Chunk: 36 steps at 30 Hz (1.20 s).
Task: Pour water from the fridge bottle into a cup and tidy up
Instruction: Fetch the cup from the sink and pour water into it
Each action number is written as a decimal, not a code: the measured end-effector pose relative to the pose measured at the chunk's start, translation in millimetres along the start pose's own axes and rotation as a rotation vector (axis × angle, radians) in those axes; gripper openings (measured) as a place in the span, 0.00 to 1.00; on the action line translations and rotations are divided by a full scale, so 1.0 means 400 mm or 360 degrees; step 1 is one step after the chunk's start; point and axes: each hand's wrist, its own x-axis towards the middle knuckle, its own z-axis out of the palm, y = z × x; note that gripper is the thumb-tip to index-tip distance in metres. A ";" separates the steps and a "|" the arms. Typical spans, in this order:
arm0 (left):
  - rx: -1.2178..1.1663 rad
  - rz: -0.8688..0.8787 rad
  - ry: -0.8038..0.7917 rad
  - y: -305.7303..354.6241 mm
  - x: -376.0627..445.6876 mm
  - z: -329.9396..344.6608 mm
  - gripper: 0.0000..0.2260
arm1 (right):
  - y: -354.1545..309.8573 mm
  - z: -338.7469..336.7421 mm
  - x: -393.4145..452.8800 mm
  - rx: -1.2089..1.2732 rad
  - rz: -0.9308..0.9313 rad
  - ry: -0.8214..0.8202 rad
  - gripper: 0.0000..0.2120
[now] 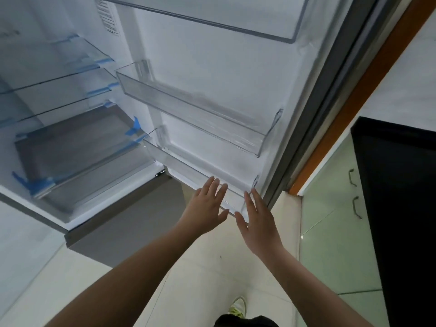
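Head view: fridge door [236, 74] stands open, filling the upper centre of the frame, inner side facing the camera. Three clear door bins: top bin [212, 17] at the upper edge, middle bin [188, 107] at centre, bottom bin [188, 168] just below it. All look bare, though the clear plastic and blur make that hard to confirm. No bottle or cup in frame.

Left hand [206, 206] at lower centre, fingers spread, palm toward the bottom bin's front wall; contact or just short of it, cannot tell. Right hand [258, 220] just beside it to the right, fingers spread too, holding nothing.

Fridge interior at left: glass shelves [59, 74] with blue tape [134, 128] at the corners. Dark counter [401, 185] at the right edge, cabinet handles [355, 194] below it. One shoe [237, 306] on the tiled floor, bottom centre.
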 end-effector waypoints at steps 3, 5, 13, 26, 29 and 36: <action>-0.0066 -0.0004 -0.0018 -0.026 -0.067 0.004 0.31 | -0.049 0.022 -0.057 0.0000 -0.0065 0.0016 0.31; -0.0108 -0.0043 -0.0035 -0.044 -0.116 0.007 0.32 | -0.082 0.026 -0.096 -0.0007 -0.0126 0.0001 0.32; -0.0367 -0.0287 0.0038 -0.105 -0.308 0.022 0.39 | -0.201 -0.001 -0.238 -0.0456 -0.0481 0.0364 0.29; -0.0366 -0.0515 0.0070 -0.268 -0.485 -0.033 0.30 | -0.378 -0.020 -0.261 -0.0210 -0.0722 0.0890 0.31; -0.0370 -0.0519 0.0041 -0.288 -0.538 -0.045 0.30 | -0.425 0.011 -0.271 -0.0146 -0.0780 0.0852 0.30; -0.0382 -0.0604 0.0329 -0.304 -0.660 -0.132 0.27 | -0.519 0.057 -0.284 -0.0212 -0.0945 0.0789 0.30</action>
